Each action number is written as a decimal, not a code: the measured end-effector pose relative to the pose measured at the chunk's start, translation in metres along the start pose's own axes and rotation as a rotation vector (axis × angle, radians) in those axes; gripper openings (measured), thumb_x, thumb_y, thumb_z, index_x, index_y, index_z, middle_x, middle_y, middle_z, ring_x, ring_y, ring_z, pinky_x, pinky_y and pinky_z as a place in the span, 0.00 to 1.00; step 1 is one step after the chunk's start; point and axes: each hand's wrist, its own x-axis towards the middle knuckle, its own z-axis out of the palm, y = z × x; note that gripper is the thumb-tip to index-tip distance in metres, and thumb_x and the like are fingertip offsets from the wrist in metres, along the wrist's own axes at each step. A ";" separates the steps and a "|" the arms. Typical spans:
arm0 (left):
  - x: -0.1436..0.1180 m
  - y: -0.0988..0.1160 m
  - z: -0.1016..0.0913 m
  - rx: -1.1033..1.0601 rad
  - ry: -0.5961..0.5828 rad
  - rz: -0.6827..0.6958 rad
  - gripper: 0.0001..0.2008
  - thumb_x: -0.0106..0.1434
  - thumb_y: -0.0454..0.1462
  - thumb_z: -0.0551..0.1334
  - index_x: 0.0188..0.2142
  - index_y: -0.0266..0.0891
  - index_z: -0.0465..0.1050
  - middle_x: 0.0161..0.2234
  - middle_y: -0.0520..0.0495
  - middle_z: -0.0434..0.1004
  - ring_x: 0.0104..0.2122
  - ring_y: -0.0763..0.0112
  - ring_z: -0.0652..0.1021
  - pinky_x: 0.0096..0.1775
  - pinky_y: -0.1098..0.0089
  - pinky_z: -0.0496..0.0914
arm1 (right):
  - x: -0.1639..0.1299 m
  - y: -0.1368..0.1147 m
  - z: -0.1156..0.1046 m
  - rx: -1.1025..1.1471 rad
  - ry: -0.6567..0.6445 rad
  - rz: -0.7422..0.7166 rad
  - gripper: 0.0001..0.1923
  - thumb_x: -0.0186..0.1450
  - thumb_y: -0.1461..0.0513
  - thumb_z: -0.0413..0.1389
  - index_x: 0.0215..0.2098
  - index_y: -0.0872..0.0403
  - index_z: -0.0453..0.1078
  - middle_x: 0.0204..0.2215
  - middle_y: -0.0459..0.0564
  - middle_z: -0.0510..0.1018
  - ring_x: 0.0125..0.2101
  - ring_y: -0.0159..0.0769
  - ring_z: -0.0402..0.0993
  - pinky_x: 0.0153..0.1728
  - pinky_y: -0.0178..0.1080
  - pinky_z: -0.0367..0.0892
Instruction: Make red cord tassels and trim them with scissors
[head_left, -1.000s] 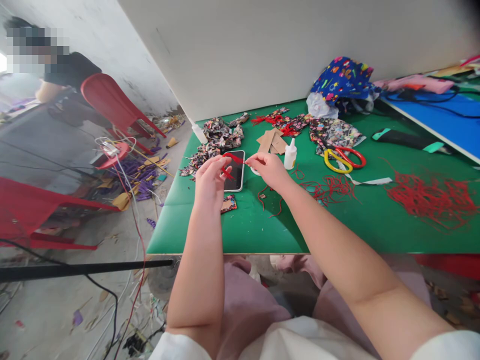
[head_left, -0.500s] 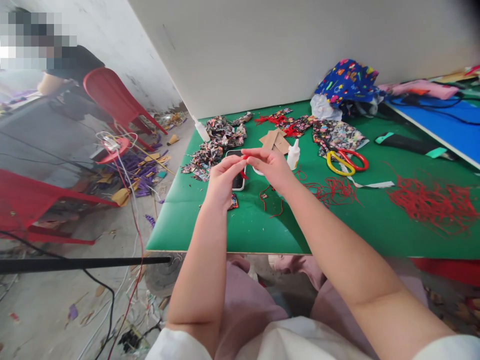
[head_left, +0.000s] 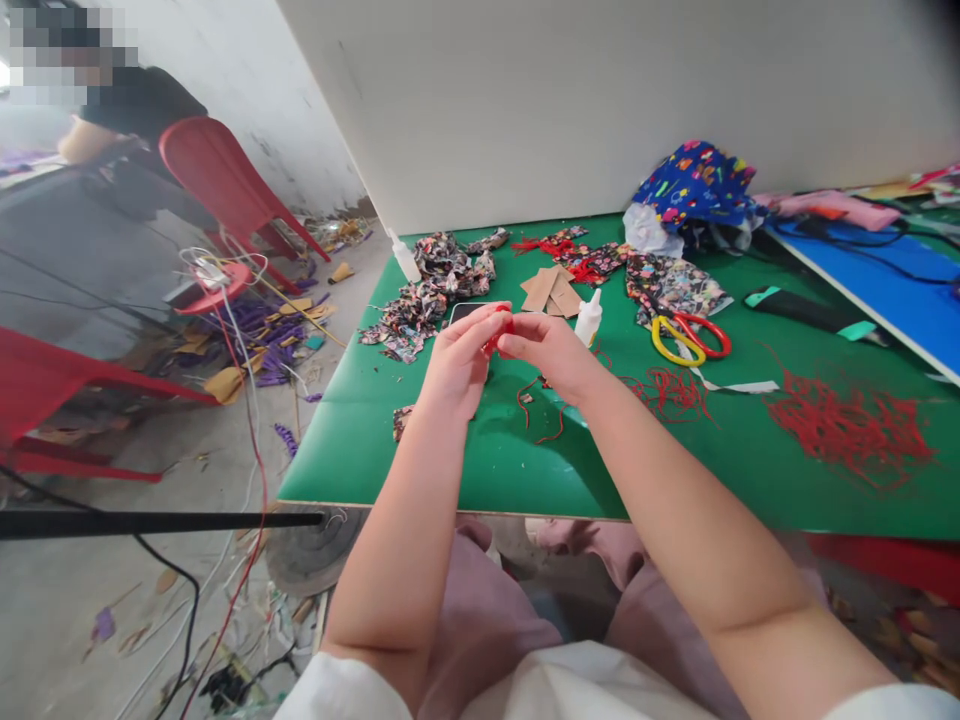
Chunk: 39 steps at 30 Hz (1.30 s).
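Fingers of both hands meet above the near-left part of the green desk (head_left: 465, 470), and the small red cord piece (head_left: 501, 333) sits exactly where they meet. Going left to right: the left hand (head_left: 456, 362) comes in from the left with its fingertips curled toward the centre, the grip closed to a pinch on the left end of the cord piece. The cord piece lies between the two grips, held up off the desk; it is mostly hidden by the fingers, so its long axis cannot be told for certain, though it seems to run across from one hand to the other. The right hand (head_left: 553, 352) closes on it from the right, thumb and forefinger pinched tight, knuckles just beside those of the left hand. Neither hand is nearer than the other; both touch it.

Behind the hands lies a dark phone (head_left: 463, 311), partly covered by them, and just right of the right hand stands a small white glue bottle (head_left: 589, 318). Farther right on the desk are the scissors (head_left: 690, 337) with yellow and red handles, and well apart, a heap of loose red threads (head_left: 847, 430).
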 end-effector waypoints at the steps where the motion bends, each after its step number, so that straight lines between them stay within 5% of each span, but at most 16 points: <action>1: 0.000 -0.001 0.002 0.005 -0.009 -0.011 0.05 0.51 0.38 0.64 0.29 0.41 0.78 0.36 0.49 0.79 0.37 0.70 0.77 0.39 0.69 0.70 | -0.001 -0.001 -0.001 -0.035 -0.011 -0.005 0.13 0.52 0.55 0.63 0.32 0.53 0.74 0.29 0.43 0.76 0.32 0.29 0.70 0.39 0.36 0.65; 8: -0.001 0.001 0.015 -0.066 -0.080 -0.116 0.06 0.51 0.40 0.64 0.28 0.41 0.78 0.32 0.49 0.78 0.36 0.67 0.77 0.34 0.68 0.70 | -0.007 -0.011 -0.016 -0.188 -0.096 0.060 0.10 0.56 0.55 0.59 0.25 0.55 0.72 0.24 0.43 0.74 0.28 0.28 0.68 0.36 0.36 0.65; 12: 0.003 0.010 0.015 -0.040 -0.011 -0.076 0.04 0.49 0.38 0.65 0.25 0.40 0.77 0.34 0.48 0.78 0.37 0.67 0.76 0.36 0.68 0.70 | -0.012 -0.004 -0.035 -0.541 -0.260 0.166 0.10 0.57 0.57 0.58 0.31 0.56 0.74 0.28 0.47 0.77 0.30 0.32 0.71 0.33 0.38 0.66; 17: 0.009 0.011 0.011 0.176 0.056 -0.033 0.03 0.46 0.35 0.68 0.23 0.37 0.78 0.33 0.47 0.76 0.33 0.69 0.74 0.30 0.71 0.68 | -0.014 0.017 -0.058 -1.133 -0.252 -0.101 0.09 0.61 0.62 0.55 0.37 0.57 0.75 0.34 0.53 0.78 0.37 0.37 0.70 0.41 0.41 0.64; 21: 0.010 0.007 0.010 0.259 0.095 -0.029 0.03 0.47 0.36 0.67 0.23 0.37 0.78 0.32 0.47 0.75 0.29 0.71 0.73 0.28 0.70 0.66 | -0.014 0.024 -0.056 -1.280 -0.456 -0.289 0.11 0.63 0.60 0.54 0.40 0.55 0.74 0.35 0.52 0.77 0.37 0.37 0.68 0.39 0.39 0.64; 27: 0.012 0.004 0.006 0.275 0.172 -0.034 0.03 0.49 0.36 0.67 0.23 0.38 0.78 0.24 0.49 0.74 0.24 0.73 0.71 0.27 0.70 0.64 | -0.012 0.023 -0.041 -1.539 -0.620 -0.549 0.11 0.65 0.65 0.48 0.30 0.57 0.72 0.28 0.53 0.75 0.32 0.37 0.66 0.34 0.40 0.59; 36: 0.013 0.002 0.008 0.251 0.240 -0.060 0.03 0.49 0.35 0.67 0.24 0.37 0.78 0.22 0.49 0.74 0.25 0.71 0.73 0.30 0.68 0.66 | -0.009 0.007 -0.049 -1.334 -0.438 -0.367 0.09 0.64 0.65 0.48 0.35 0.58 0.70 0.31 0.54 0.75 0.35 0.37 0.68 0.36 0.38 0.65; 39: 0.013 0.001 0.009 0.236 0.251 -0.068 0.05 0.48 0.37 0.67 0.25 0.37 0.78 0.22 0.49 0.74 0.25 0.71 0.73 0.30 0.67 0.66 | -0.011 0.009 -0.052 -1.371 -0.515 -0.410 0.09 0.64 0.63 0.50 0.38 0.57 0.71 0.33 0.53 0.76 0.36 0.38 0.68 0.38 0.39 0.64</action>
